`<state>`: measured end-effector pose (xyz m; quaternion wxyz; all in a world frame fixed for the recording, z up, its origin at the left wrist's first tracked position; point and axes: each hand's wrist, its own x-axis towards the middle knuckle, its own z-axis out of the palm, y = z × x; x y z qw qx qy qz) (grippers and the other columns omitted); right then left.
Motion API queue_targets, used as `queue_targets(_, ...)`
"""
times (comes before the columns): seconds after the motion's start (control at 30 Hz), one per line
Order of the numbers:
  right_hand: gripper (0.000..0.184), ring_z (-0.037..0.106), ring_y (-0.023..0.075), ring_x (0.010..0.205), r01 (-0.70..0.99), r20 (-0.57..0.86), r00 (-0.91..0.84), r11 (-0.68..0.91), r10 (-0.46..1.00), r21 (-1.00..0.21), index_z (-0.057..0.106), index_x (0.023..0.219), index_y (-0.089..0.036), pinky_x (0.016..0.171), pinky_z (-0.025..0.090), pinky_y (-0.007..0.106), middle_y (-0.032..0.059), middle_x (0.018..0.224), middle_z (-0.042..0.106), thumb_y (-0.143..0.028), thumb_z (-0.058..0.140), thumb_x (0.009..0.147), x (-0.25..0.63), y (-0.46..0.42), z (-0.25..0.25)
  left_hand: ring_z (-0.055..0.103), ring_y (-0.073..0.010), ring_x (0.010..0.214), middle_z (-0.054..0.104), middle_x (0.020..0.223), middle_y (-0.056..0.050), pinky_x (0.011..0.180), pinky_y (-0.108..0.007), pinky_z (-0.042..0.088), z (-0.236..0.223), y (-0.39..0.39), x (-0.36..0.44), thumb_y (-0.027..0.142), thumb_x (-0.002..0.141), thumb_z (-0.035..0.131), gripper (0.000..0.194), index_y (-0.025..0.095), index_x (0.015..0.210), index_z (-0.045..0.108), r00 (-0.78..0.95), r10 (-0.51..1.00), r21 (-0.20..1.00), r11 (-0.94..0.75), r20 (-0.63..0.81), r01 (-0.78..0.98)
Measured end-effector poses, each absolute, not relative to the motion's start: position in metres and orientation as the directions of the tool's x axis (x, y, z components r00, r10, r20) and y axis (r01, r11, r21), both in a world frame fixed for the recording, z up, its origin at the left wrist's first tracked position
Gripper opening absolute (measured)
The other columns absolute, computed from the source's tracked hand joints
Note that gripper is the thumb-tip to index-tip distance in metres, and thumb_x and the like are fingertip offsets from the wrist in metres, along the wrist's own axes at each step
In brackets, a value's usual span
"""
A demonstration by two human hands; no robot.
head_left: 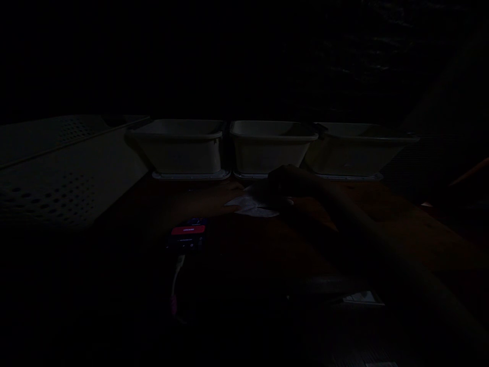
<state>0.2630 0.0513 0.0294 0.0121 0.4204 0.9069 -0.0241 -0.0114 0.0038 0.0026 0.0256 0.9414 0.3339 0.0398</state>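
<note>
The scene is very dark. My right hand (284,186) reaches forward over a wooden table (401,224) and rests on a small pale sheet or packet (252,206). Its fingers are too dim to read. My forearm runs back toward the lower right. My left hand is out of sight. Three white rectangular tubs stand in a row just beyond the hand: the left tub (181,148), the middle tub (271,148) and the right tub (355,150).
A large perforated white crate (57,173) lies at the left. A phone (188,232) with a red bar on its screen lies on the table, a cable (176,278) trailing toward me. Another pale packet (362,298) lies near the front right.
</note>
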Motion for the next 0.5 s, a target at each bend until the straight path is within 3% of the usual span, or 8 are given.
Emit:
queue_targets(0.23,0.021,0.067,0.0113,0.075,0.740,-0.011,-0.657,0.642,0.754,-0.199,0.074,0.103,-0.011,0.063,0.040,0.018,0.0085,0.095,0.077,-0.008,0.057,0.090,0.2649,0.0518,0.0252,0.048,-0.0242,0.141,0.041,0.161,-0.013,0.117,-0.036,0.038,0.0063,0.0002,-0.0101,0.029,0.107,0.050,0.046,0.016,0.150,0.044,0.780,0.623,0.109,-0.781,0.061,0.615)
queue_targets(0.43,0.022,0.067,0.0155,0.078,0.737,0.009,-0.667,0.661,0.745,-0.143,0.074,0.102,-0.011,0.065,0.043,0.023,0.0130,0.100,0.077,-0.008,0.055,0.091,0.2626,0.0526,0.0237,0.043,-0.0252,0.146,0.041,0.162,-0.014,0.121,-0.039,0.035,0.0012,0.0054,-0.0123,0.028,0.104,0.054,0.048,0.016,0.149,0.045,0.780,0.623,0.152,-0.778,0.063,0.609)
queue_targets(0.5,0.021,0.068,0.0164,0.079,0.745,0.010,-0.652,0.643,0.758,-0.176,0.074,0.101,-0.012,0.066,0.045,0.024,0.0124,0.099,0.077,-0.009,0.057,0.090,0.2659,0.0557,0.0227,0.041,-0.0245,0.148,0.040,0.163,-0.012,0.121,-0.039,0.034,0.0020,0.0045,-0.0130,0.028,0.104,0.052,0.046,0.018,0.149,0.046,0.774,0.630,0.160,-0.772,0.064,0.615)
